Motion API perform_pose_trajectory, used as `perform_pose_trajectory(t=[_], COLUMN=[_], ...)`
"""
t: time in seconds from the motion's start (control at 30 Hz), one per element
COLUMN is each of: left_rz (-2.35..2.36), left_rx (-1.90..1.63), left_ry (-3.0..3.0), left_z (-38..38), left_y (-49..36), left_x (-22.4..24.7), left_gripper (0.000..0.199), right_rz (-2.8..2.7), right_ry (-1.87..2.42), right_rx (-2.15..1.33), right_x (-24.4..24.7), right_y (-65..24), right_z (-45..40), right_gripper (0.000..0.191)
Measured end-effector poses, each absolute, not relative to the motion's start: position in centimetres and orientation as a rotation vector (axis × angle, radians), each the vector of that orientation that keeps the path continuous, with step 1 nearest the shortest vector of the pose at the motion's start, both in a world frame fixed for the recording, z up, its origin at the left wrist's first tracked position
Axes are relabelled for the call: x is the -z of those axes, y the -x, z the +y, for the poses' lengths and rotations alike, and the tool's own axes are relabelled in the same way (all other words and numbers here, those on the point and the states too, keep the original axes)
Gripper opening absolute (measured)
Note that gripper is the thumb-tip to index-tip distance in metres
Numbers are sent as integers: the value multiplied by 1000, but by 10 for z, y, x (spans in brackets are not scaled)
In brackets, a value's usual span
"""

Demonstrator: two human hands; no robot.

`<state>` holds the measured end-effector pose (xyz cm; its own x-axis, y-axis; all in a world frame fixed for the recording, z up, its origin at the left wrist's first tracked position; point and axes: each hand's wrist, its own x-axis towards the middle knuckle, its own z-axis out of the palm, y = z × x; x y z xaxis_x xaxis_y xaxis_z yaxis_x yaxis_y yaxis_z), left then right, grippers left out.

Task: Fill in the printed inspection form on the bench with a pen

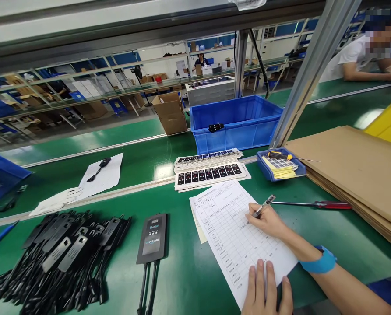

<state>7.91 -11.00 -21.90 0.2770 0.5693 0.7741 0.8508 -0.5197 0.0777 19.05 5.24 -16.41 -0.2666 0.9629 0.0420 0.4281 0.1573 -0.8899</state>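
1. The green bench is the biggest thing. It holds up the sheet of paper, which lies flat, I think so it is easy to write on.
2. Brown boards are piled to the right of the sheet, perhaps to keep them out of the way.
3. The big blue tub is past the top of the sheet. A small black part is at its near rim. It is hard to see down inside, so there may be more in there.
4. A heap of black parts with wires is well to the left of the sheet.
5. White strips with black labels are in piles just past the sheet.
6. The small blue tray is past the sheet's right side. It has yellow-edged label cards in it, with a yellow and black tool on top.
7. The left hand is spread open on the sheet's near end, likely so it won't slide.
8. The black box is left of the sheet, face up.
9. A red-handled screwdriver lies right of the sheet.
10. The pen is smallest. The right hand grips it, tilted, over the sheet's lines.
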Motion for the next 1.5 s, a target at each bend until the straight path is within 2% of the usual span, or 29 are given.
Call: perform_pose_trajectory(t=[0.67, 1.5], left_rz=[-1274, -1262], left_rx=[1043, 1038], left_ry=[2268, 2274], left_z=[-110, -110], left_y=[-74, -72], left_x=[207, 203], left_gripper=[21, 22], right_rz=[-1761, -1788], right_ry=[1336, 1318], right_rx=[-965, -1014], right_x=[163, 165], right_y=[-200, -198], right_z=[58, 57], right_gripper=[28, 33])
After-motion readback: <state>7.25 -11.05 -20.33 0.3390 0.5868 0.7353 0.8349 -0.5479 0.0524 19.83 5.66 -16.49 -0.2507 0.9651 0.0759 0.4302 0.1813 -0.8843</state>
